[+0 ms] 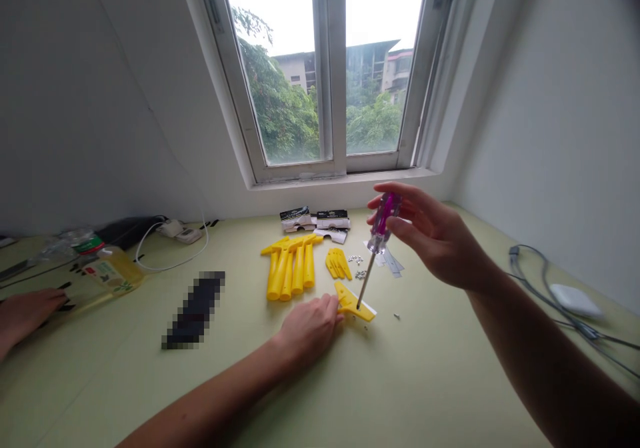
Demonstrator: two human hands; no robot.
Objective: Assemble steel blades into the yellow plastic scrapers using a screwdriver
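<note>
My right hand [435, 238] is closed around the clear purple handle of a screwdriver [384, 221]. Its shaft slants down, and the tip meets the face of a yellow plastic scraper [367, 313] with a pale strip along one edge. Pressed to the table, my left hand [309, 325] grips that scraper from the left; its fingertips hide part of it. Two small screws [397, 315] lie near the scraper. Behind it are small piles of screws [356, 259], several flat yellow plates [337, 263] and thin metal blades [393, 263]. Several yellow handles [285, 271] lie side by side further left.
Black-and-white card packaging [333, 220] lies under the window. To the left are a pixelated dark object [196, 311], a bottle of yellow liquid [117, 269], a white cable [170, 266] and another person's hand [33, 308]. Grey cables [545, 281] and a white case [575, 300] lie right.
</note>
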